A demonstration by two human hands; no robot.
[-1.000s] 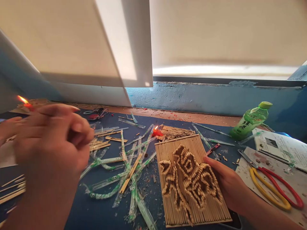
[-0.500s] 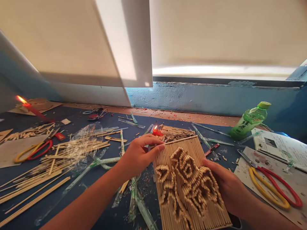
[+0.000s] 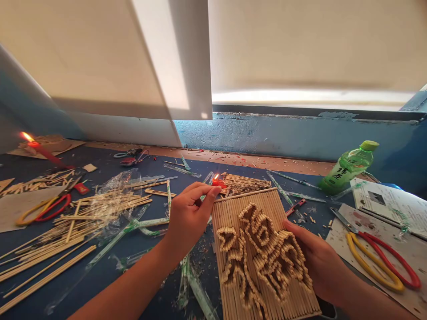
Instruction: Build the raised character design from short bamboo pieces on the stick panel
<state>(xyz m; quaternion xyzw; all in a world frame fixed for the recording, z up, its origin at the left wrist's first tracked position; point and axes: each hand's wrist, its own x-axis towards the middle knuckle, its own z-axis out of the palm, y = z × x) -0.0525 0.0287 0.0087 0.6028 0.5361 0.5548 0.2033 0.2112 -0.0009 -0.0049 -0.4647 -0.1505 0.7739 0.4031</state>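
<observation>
My right hand (image 3: 320, 262) grips the right edge of a panel of side-by-side wooden sticks (image 3: 267, 204), tilted towards me. Raised outlines of short stick pieces (image 3: 256, 262) stand up from its face. Along the panel's top edge runs a thin stick (image 3: 245, 194). At the top left corner my left hand (image 3: 191, 209) is closed, thumb and forefinger together; whatever they pinch, if anything, is too small to make out. Just beyond those fingertips burns a short red candle (image 3: 218, 181), beside a scorched mat of sticks (image 3: 248, 183).
Loose sticks (image 3: 110, 204) and torn plastic wrappers (image 3: 196, 284) litter the left and middle. Scissors lie at left (image 3: 43, 211) and right (image 3: 376, 258). A tall lit red candle (image 3: 43, 151) leans at far left. A green bottle (image 3: 350, 166) stands near an open book (image 3: 390, 209).
My left hand has lifted from the stick on the panel's top edge and shifted slightly up and left, its fingertips nearer the short candle. My right hand still holds the panel.
</observation>
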